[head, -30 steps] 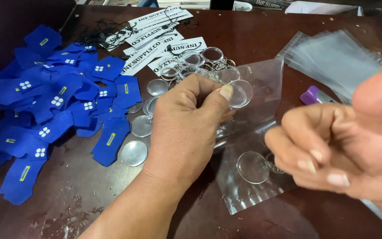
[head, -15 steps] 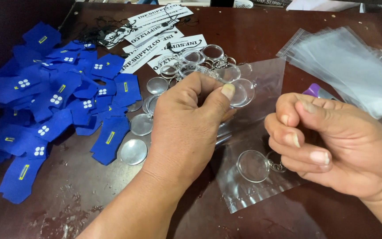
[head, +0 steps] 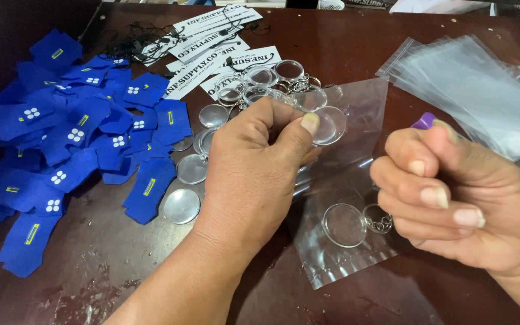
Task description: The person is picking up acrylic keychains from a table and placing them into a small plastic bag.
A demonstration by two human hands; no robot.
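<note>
My left hand (head: 254, 165) rests over the middle of the dark wooden table, thumb and fingers pinching a clear round disc (head: 330, 125). My right hand (head: 452, 195) hovers at the right with its fingers curled into a loose fist; I cannot tell whether anything is inside it. Just left of it a clear round keychain case with a small metal chain (head: 345, 224) lies on a clear plastic bag (head: 356, 174).
A heap of blue fabric pieces (head: 73, 144) covers the left. Loose clear discs (head: 182, 206) and keychain cases (head: 272, 78) lie near white printed cards (head: 212, 42). A stack of clear bags (head: 482, 90) sits at the right, a purple object (head: 424, 121) beside it.
My right hand came down from close to the camera and curled into a fist beside the keychain case. My left hand has kept its hold on the disc.
</note>
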